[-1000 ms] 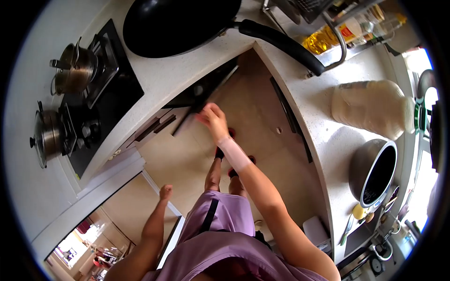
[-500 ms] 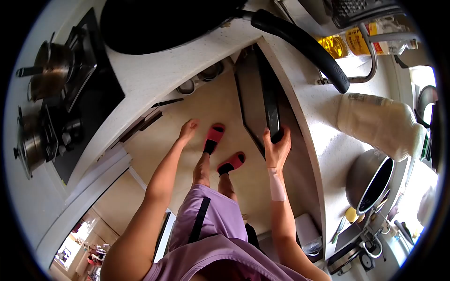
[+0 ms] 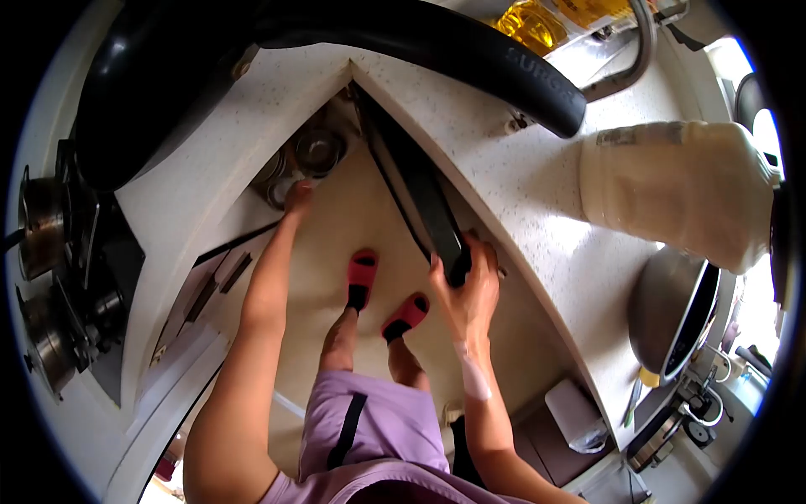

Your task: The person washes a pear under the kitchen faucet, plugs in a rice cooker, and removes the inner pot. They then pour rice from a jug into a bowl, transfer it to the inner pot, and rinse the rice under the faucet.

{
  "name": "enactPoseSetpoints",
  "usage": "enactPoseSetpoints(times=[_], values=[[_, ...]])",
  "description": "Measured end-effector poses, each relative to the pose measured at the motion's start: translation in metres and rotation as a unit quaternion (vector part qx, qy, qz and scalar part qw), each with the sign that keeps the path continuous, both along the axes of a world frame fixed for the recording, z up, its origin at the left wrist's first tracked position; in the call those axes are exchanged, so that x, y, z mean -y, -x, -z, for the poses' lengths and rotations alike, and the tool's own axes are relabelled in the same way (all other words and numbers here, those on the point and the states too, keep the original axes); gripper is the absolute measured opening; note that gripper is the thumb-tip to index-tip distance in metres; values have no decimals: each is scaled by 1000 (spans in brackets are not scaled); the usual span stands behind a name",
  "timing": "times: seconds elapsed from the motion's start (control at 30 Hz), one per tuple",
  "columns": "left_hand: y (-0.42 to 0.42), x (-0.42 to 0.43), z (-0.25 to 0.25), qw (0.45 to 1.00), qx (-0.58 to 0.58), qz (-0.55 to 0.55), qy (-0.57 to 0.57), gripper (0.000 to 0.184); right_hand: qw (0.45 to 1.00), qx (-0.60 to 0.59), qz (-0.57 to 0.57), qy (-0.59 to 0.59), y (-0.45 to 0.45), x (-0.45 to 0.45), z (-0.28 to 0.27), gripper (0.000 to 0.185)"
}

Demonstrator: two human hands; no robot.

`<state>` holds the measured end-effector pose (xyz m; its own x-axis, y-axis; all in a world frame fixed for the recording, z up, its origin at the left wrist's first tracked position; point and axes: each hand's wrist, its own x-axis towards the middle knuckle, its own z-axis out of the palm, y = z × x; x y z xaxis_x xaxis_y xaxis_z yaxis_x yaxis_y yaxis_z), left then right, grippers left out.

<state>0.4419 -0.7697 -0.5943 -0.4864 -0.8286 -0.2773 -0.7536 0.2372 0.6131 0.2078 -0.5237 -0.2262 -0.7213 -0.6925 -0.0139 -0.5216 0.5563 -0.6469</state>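
Note:
A dark cabinet door (image 3: 420, 189) stands swung out below the counter corner. My right hand (image 3: 472, 290) is closed around its near end, thumb on one side and fingers on the other. My left hand (image 3: 299, 196) reaches down toward the low cabinet opening on the left. Round metal-looking dishes (image 3: 317, 151) sit inside, just past that hand; whether it touches the nearest one I cannot tell. The left fingers are small and partly hidden.
A large black pan (image 3: 159, 92) with a thick handle (image 3: 470, 63) overhangs the counter corner. On the right counter (image 3: 537, 244) are a big whitish jar (image 3: 672, 189), a grey pot (image 3: 672, 311) and an oil bottle (image 3: 531, 25). Pots on a stove (image 3: 46, 227) stand left.
My left hand has moved forward to the dishes in the low cabinet. My right hand still holds the cabinet door, and the view has shifted closer to the counter corner.

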Motion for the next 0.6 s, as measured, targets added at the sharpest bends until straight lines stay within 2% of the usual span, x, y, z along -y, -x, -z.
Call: enactPoseSetpoints(times=[0.03, 0.1, 0.23, 0.4, 0.47, 0.53, 0.6], values=[[-2, 29, 43, 973, -109, -142, -148, 26, 1000, -5, 0, -5, 0, 0, 0, 44], [28, 63, 40, 987, -68, -141, -39, 27, 1000, -22, -8, -4, 0, -1, 3, 44], [72, 118, 55, 973, -83, -214, 21, 29, 998, -31, -15, -52, -8, -2, 1, 48], [121, 156, 60, 944, -133, -301, 30, 33, 992, -90, -33, -79, -14, -2, 4, 51], [125, 160, 72, 929, -155, -334, 22, 35, 986, -29, -13, -163, -19, -8, 2, 69], [135, 161, 69, 917, -177, -357, 15, 37, 987, -104, -20, -124, -15, -8, 6, 65], [136, 162, 73, 905, -199, -376, 9, 39, 985, -75, -3, -156, -15, -6, 3, 65]])
